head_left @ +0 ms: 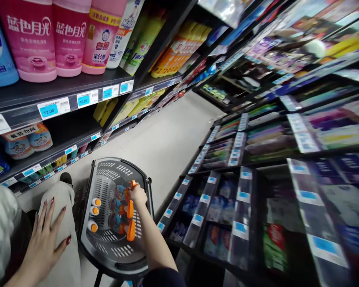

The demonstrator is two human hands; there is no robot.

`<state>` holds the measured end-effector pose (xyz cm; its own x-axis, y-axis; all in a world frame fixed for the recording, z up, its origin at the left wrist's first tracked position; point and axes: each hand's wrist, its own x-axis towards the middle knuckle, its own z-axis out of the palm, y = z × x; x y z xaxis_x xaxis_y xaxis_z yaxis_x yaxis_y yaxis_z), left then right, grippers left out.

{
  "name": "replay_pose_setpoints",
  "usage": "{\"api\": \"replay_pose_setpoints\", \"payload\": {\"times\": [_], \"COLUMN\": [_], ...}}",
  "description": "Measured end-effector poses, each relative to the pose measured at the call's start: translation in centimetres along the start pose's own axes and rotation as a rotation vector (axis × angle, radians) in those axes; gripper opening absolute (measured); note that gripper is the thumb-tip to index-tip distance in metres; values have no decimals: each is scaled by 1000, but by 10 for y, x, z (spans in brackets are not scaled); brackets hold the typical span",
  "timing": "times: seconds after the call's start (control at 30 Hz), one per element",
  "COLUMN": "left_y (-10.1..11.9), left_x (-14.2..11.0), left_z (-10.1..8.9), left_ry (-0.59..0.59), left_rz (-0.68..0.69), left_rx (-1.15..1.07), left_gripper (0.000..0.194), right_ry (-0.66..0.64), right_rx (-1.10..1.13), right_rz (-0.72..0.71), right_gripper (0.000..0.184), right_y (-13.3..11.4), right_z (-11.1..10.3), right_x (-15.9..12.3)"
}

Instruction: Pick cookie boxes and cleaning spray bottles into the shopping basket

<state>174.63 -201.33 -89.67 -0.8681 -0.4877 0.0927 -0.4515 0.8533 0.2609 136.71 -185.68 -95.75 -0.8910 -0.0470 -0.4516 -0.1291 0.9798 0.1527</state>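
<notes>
My right hand (pixel 139 196) reaches down into a grey plastic shopping basket (pixel 103 255) with a slotted bottom. Its fingers are closed around the orange trigger head of a spray bottle (pixel 119 193), the farthest of three lying side by side. The two nearer spray bottles (pixel 117 223) have orange triggers pointing right. Along the basket's left side, three white bottles with orange caps (pixel 95 211) show their tops. My left hand (pixel 48 239) lies on my knee in pale trousers, fingers spread, holding nothing; a ring and dark red nails show.
A shelf on the left carries pink bottles (pixel 32 44), a blue bottle (pixel 0 52) and price tags (pixel 54 108). Lower down stand shrink-wrapped orange-and-white bottles (pixel 26 141). Display bins (pixel 241 211) line the right side. The pale aisle floor (pixel 173 127) runs between them.
</notes>
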Motion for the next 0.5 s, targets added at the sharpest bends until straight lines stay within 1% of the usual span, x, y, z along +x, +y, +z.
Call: {"api": "replay_pose_setpoints", "payload": {"times": [0.17,0.3,0.4,0.5], "left_y": [3,4,4,7], "left_x": [10,17,20,18], "left_z": [7,13,17,24], "left_ry": [-12,-21,-12,2], "left_rz": [3,11,14,3], "left_rx": [34,23,61,145], "left_gripper": [80,82,85,88], "right_ry": [-40,-57,-81,-96], "right_rx": [43,59,80,123], "right_rz": [68,110,91,29], "right_gripper": [40,39,34,24], "right_y": [-7,-11,-13,-12], "right_z": [34,61,71,70], "right_x": [46,73,78,73]}}
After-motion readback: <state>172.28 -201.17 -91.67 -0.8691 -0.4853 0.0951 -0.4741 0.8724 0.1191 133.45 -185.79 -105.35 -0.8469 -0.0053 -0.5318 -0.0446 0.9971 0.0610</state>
